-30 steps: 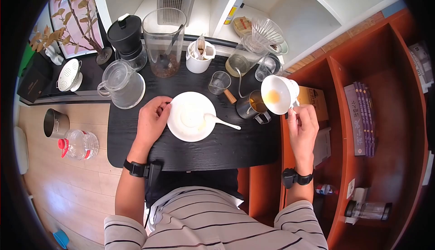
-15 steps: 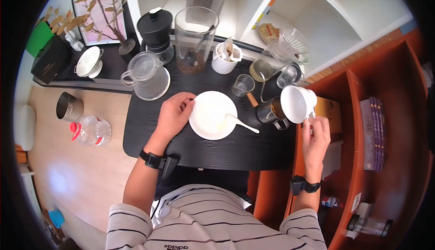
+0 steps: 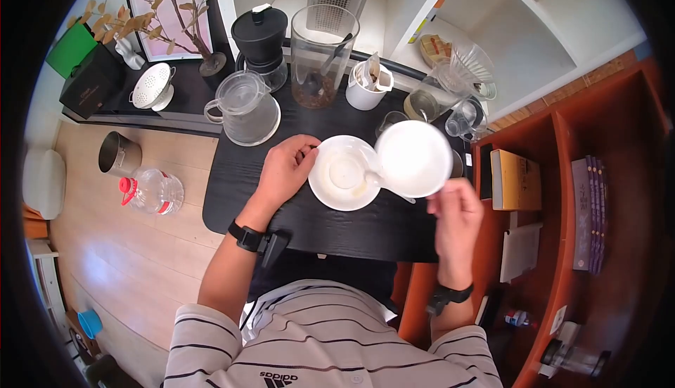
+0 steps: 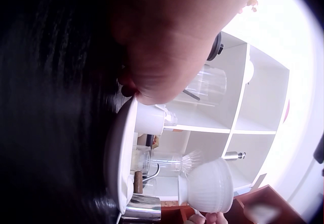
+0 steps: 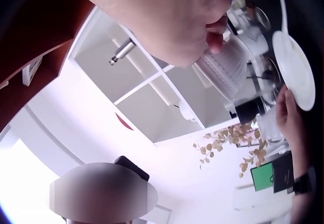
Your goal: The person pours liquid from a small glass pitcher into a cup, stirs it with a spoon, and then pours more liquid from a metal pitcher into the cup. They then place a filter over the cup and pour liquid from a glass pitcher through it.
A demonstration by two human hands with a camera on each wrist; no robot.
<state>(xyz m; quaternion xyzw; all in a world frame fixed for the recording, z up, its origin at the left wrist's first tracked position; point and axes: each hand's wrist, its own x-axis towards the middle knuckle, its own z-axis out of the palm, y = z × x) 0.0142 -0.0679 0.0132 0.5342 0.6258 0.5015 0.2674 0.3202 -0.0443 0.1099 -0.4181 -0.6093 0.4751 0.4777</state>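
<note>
A white saucer (image 3: 325, 189) lies on the black table, and a white spoon (image 3: 373, 177) rests across its right side. My left hand (image 3: 288, 170) pinches the saucer's left rim between thumb and curled fingers. My right hand (image 3: 457, 223) grips the handle of a white cup (image 3: 415, 159), raised just right of the saucer and overlapping the spoon in the head view. The cup's white inside faces the head camera; its ribbed outer wall shows in the left wrist view. Behind the cup, a metal pitcher (image 4: 144, 208) is mostly hidden from the head camera.
Along the back stand a glass server (image 3: 246, 113), black grinder (image 3: 260, 40), tall clear container (image 3: 323, 57), white mug (image 3: 367, 92) and glass dripper (image 3: 471, 68). A reddish shelf (image 3: 562, 142) borders the right side. A water bottle (image 3: 158, 191) stands on the floor at left.
My right hand has brought the cup left from over the metal pitcher to beside the saucer. Yellowish liquid seen in the cup earlier no longer shows. My left hand stays at the saucer's rim.
</note>
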